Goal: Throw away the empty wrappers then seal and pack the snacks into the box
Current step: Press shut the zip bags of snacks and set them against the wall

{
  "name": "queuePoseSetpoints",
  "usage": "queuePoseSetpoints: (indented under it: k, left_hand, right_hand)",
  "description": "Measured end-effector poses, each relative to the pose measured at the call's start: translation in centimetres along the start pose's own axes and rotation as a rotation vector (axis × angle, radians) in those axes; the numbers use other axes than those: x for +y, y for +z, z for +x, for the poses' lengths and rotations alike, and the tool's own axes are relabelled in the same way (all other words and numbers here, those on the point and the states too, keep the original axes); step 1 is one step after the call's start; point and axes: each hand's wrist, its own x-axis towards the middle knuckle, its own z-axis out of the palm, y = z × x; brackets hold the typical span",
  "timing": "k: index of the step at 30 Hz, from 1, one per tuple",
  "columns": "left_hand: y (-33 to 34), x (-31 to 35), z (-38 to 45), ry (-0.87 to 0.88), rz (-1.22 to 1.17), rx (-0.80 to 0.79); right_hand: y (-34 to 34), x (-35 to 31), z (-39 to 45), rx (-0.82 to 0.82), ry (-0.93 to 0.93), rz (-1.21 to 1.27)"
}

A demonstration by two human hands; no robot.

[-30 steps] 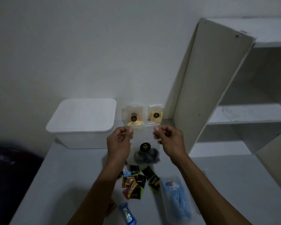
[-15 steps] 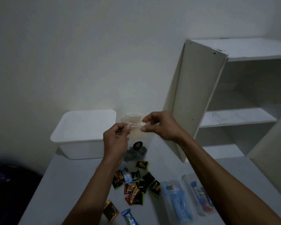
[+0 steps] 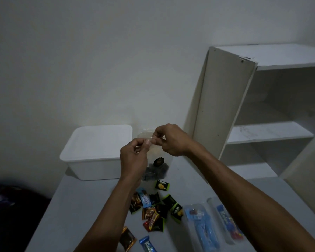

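Sealing step: left hand (image 3: 134,157) and right hand (image 3: 168,139) pinch pouch (image 3: 155,160) top edge; next, likely packing into lidded box (image 3: 96,151).

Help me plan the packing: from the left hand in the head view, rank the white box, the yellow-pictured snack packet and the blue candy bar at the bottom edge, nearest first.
From the left hand:
1. White box, just to its left.
2. Yellow-pictured snack packet, below and right.
3. Blue candy bar, at the table's near edge.
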Motion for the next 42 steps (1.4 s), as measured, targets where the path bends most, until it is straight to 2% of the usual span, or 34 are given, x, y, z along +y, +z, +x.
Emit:
queuePoseSetpoints:
  k: [6, 15, 42]
  left_hand:
    - [-0.7, -0.3, 0.5, -0.031, -0.037, 0.05]
    - [-1.1, -0.1, 0.5, -0.012, -0.034, -0.038]
    - [-2.0, -0.7, 1.9, -0.121, -0.13, 0.054]
  right_hand:
    - [-0.7, 0.3, -0.2, -0.011, 0.001, 0.032]
    - [-0.5, 0.6, -0.2, -0.025, -0.01, 0.019]
    - [-1.2, 3.4, -0.6, 0.056, 0.05, 0.085]
